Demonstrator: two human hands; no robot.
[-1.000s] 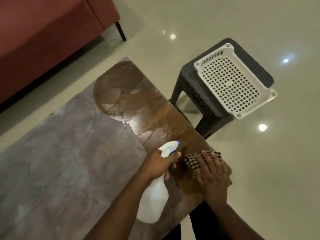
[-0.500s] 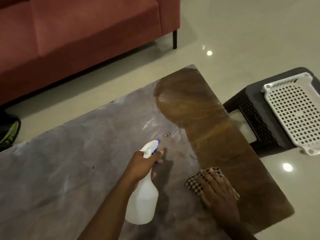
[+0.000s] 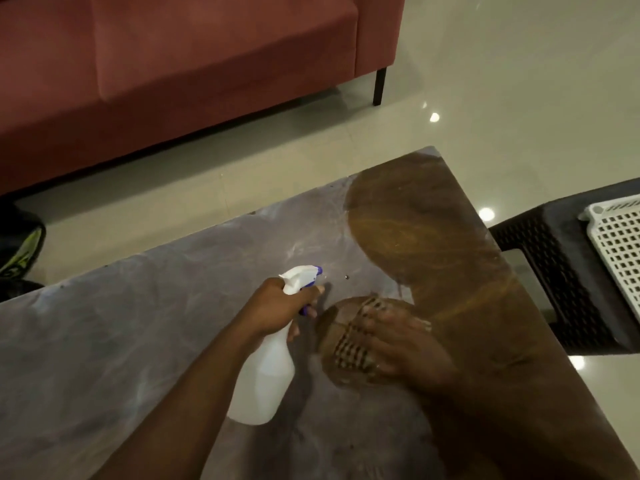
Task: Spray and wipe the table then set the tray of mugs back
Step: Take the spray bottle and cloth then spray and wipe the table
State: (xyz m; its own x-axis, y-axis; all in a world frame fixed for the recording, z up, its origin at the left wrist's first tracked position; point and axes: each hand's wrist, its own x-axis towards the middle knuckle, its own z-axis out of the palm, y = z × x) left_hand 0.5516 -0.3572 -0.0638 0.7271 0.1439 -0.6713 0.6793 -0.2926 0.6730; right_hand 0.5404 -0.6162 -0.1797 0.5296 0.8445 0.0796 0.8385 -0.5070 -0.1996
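The wooden table (image 3: 138,323) is dusty grey over most of its top and wiped dark brown along its right part. My left hand (image 3: 277,306) grips the neck of a white spray bottle (image 3: 266,379) with a blue nozzle, held just above the table. My right hand (image 3: 405,348) presses flat on a checked cloth (image 3: 349,351) at the border of the wiped area; it is blurred by motion. The white perforated tray (image 3: 620,247) lies on a dark plastic stool (image 3: 554,271) at the right edge. No mugs are in view.
A red sofa (image 3: 173,64) stands behind the table across a strip of glossy tiled floor (image 3: 519,81). A dark shoe with green markings (image 3: 20,251) lies on the floor at the far left.
My right hand has slid the cloth leftward from the table's right edge into the dusty area, widening the wiped patch. My view has swung left, so the stool and tray sit at the right edge.
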